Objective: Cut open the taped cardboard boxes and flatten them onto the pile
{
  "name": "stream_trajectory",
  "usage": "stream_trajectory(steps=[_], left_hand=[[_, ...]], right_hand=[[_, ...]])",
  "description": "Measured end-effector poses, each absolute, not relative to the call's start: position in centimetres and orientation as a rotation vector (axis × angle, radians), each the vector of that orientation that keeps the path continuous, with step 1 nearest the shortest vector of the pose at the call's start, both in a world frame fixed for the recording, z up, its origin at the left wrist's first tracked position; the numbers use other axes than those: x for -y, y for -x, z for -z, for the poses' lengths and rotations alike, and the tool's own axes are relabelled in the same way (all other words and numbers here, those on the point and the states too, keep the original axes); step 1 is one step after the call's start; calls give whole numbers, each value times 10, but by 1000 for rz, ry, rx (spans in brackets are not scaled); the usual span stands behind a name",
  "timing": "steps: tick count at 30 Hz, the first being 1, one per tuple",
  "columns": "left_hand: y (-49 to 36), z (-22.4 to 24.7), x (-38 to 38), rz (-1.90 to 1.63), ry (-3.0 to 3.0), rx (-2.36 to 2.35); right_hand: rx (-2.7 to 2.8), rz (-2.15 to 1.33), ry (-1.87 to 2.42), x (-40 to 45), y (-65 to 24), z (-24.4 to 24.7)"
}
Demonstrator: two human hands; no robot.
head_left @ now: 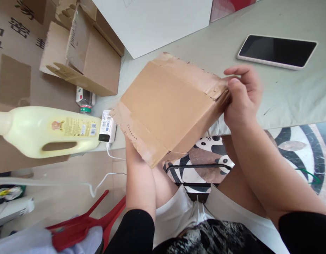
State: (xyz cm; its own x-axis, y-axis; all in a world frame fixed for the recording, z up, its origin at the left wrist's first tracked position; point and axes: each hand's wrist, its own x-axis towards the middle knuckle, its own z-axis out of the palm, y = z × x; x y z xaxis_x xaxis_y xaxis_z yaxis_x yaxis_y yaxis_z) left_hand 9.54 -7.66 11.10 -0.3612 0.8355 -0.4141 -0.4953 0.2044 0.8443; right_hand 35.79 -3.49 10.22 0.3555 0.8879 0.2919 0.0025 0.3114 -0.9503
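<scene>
A brown cardboard box [163, 106] with worn, ragged flaps is held tilted above the edge of the cloth-covered table. My right hand [243, 97] grips its right corner, thumb against the flap there and the index finger partly extended. The left forearm reaches up beneath the box's lower left side; my left hand is hidden behind the cardboard, so its fingers do not show.
A phone [277, 51] lies at the right on the table [279, 95]. A white box [163, 21] stands behind. To the left are an open carton [99, 60], a yellow jug [54, 130], a small bottle [85, 100] and a white device [108, 126] with a cable. A red chair [80, 227] is below.
</scene>
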Motion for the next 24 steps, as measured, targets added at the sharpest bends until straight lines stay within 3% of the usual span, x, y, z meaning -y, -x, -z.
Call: stream_trajectory(steps=[6,16,24], left_hand=[[-120,-131,80,-1577,-544,-1212],[-62,-100,34,-1625,-788,-1221],[-82,-109,57,-1655,-782,-1295]], right_hand=[[1102,-659,1297,35,-364,-111],[1168,-810,1468,33,-368,-106],[777,-994,1191,15,-394,-106]])
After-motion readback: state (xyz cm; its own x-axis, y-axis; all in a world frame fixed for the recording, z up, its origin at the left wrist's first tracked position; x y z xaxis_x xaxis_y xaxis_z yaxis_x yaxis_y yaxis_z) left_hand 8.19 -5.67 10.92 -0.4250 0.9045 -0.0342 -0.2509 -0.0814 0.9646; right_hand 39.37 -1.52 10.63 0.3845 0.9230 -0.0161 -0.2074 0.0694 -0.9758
